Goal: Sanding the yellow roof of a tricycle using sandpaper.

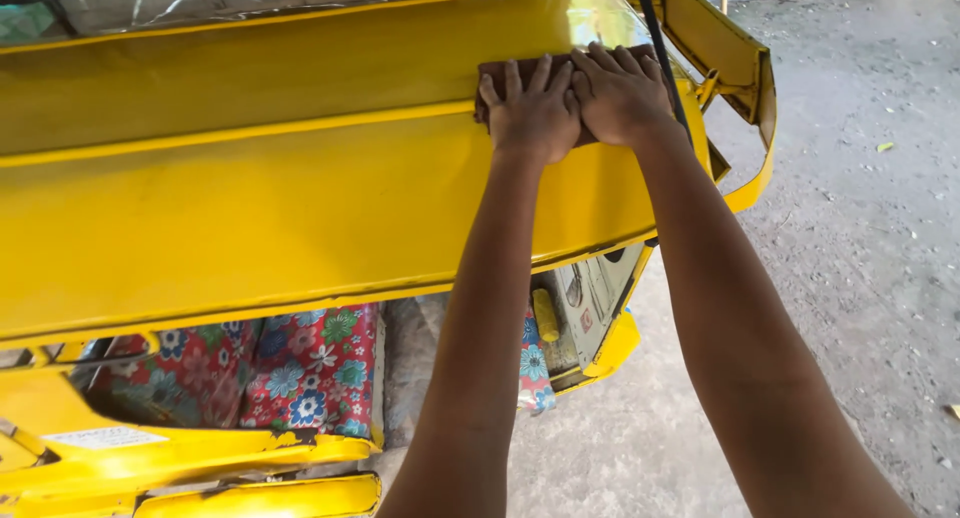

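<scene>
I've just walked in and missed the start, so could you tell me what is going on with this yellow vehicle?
A person is pressing both hands flat on a dark brown pad laid on the yellow roof panel of a small vehicle. The left hand and right hand lie side by side, fingers spread, near the panel's right end. Below the roof, a flower-patterned seat cover shows inside the cabin. The vehicle stands on a grey concrete floor.
</scene>
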